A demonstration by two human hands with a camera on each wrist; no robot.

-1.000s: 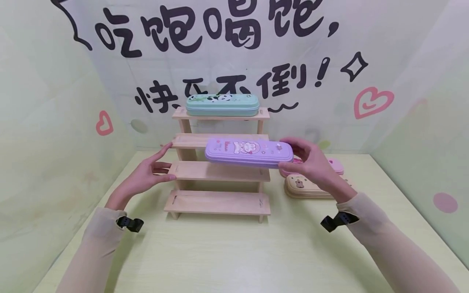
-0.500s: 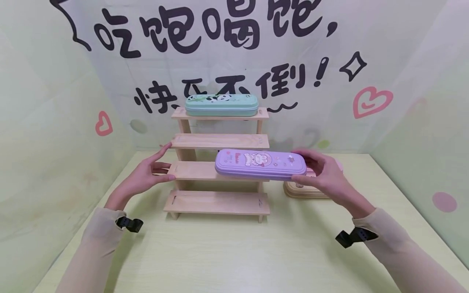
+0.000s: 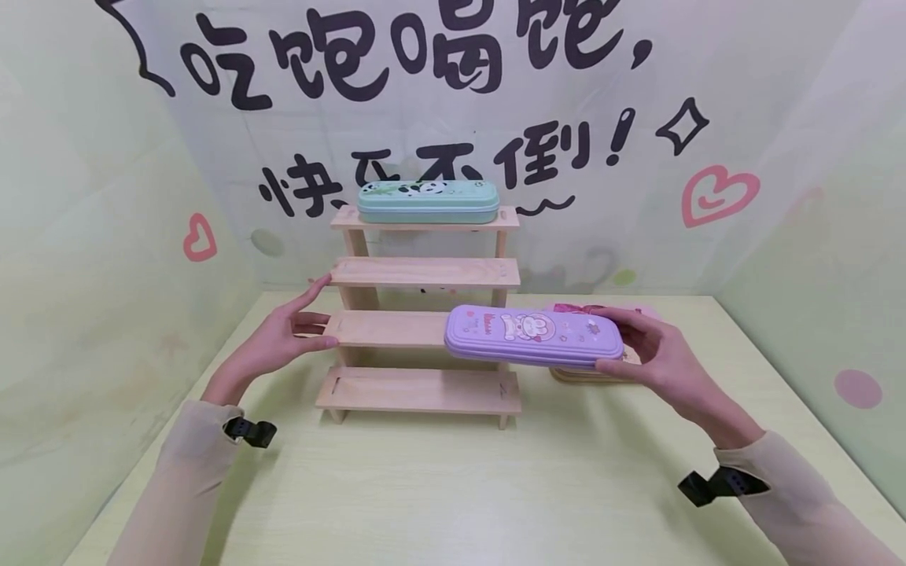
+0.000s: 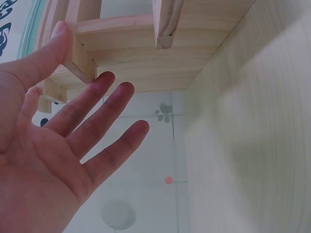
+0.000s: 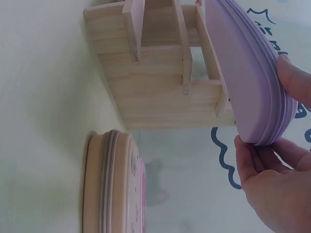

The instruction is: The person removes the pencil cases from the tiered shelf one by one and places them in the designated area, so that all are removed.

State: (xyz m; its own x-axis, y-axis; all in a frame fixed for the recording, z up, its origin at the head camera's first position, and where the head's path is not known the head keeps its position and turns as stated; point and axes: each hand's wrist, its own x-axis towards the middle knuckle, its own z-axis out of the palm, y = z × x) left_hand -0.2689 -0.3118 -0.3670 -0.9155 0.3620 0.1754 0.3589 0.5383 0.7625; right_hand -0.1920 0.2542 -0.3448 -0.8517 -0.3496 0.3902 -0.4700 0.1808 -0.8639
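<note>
Bright, even, soft overhead light, faint shadows under the arms, slight wide-angle bending at edges, near wrist views soft.

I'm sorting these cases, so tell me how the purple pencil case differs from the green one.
The purple pencil case is held in the air by the right hand at one end; the green pencil case lies on the top shelf of the wooden rack. The purple one shows a cartoon figure, the green one a panda. Both are long, rounded and lie level.
</note>
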